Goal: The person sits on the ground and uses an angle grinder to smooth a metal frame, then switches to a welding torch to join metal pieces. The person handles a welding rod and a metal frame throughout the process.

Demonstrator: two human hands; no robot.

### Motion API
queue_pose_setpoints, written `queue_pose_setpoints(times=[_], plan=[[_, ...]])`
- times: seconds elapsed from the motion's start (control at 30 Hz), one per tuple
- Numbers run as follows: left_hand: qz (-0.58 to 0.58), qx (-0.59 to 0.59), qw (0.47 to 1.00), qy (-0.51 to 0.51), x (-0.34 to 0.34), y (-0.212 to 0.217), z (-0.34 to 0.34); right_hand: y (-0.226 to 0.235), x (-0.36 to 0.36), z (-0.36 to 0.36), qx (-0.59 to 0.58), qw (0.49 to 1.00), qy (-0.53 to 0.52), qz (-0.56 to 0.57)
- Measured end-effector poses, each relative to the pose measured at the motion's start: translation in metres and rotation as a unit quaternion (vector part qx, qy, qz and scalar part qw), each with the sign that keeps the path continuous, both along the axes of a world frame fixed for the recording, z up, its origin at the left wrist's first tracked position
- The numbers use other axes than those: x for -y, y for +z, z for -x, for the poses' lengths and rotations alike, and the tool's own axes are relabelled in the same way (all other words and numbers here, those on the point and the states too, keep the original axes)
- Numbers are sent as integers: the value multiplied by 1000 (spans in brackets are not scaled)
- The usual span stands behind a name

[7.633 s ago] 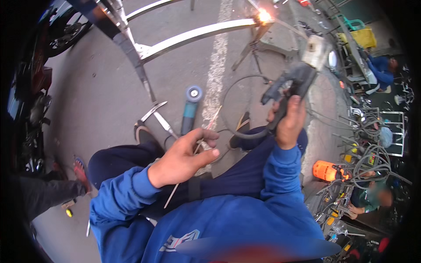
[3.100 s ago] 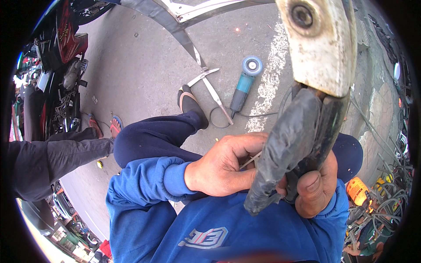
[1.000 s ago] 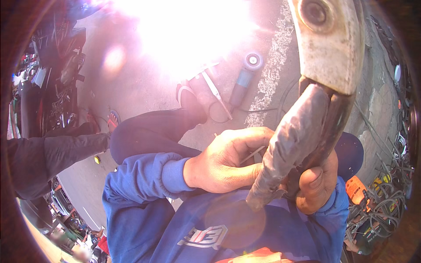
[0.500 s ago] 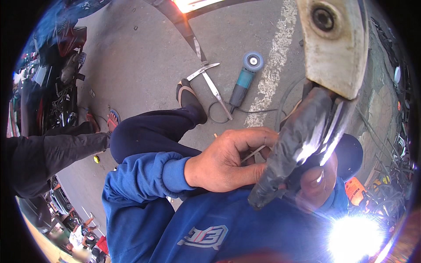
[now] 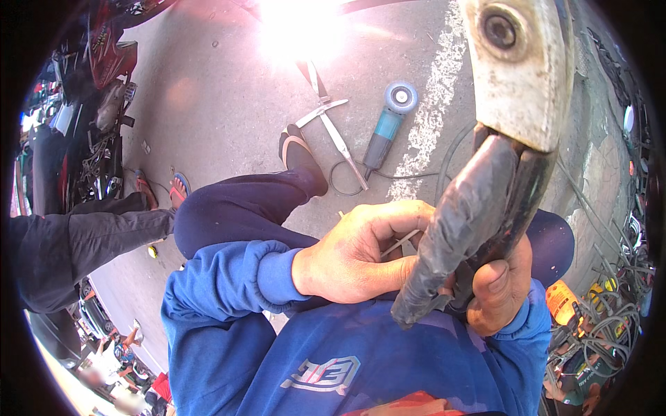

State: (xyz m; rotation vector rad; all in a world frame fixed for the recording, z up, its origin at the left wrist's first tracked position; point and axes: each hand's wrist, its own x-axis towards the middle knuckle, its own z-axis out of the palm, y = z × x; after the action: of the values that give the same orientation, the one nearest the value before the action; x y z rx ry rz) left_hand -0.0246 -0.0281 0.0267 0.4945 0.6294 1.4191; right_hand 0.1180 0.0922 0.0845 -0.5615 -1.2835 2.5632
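A worn tool with a white, bolted upper part (image 5: pixel 512 76) hangs large before me. Its lower end is a curved grip wrapped in black tape (image 5: pixel 461 201). My right hand (image 5: pixel 501 284) is closed around the grip's right side, thumb up; its other fingers are mostly hidden. My left hand (image 5: pixel 361 253) is closed, fingers curled, with a thin pale rod (image 5: pixel 402 243) between thumb and fingers. Its fingertips pass behind the taped grip, so I cannot tell whether they touch it. A fierce white glare (image 5: pixel 302 28) covers the upper end of a metal strip.
A teal angle grinder (image 5: pixel 386 128) with its cord lies on the pavement beyond my knees. A pointed hammer (image 5: pixel 336 135) lies by my sandalled foot (image 5: pixel 298 149). Another person's legs (image 5: pixel 111 239) are at left, near a motorcycle (image 5: pixel 107 111). Tangled cables (image 5: pixel 603 333) lie at right.
The glare at the lower right has gone, and a much larger one now burns at the top. The taped tool has shifted slightly left. Both hands stay nearly in place.
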Motion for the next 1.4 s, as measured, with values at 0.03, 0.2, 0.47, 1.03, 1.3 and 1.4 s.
queue_pose_setpoints(times=[0.03,0.2,0.47,1.03,1.3,1.4], plan=[[9,-2,1000,-6,0,1,1,-1,1,0,-19,1000,-8,23],[5,-33,999,-7,-3,4,4,-9,-8,-4,-26,997,35,-60],[-36,-121,992,27,-4,1,4,-11,3,0,-117,991,-61,19],[-28,-69,997,37,-3,1,-2,-10,-4,-2,-59,997,0,-43],[-38,-25,998,46,-3,-6,-8,-8,-4,-2,-52,998,0,-36],[-32,1,999,39,-4,-2,-7,-8,-4,-1,-52,998,-1,-31]])
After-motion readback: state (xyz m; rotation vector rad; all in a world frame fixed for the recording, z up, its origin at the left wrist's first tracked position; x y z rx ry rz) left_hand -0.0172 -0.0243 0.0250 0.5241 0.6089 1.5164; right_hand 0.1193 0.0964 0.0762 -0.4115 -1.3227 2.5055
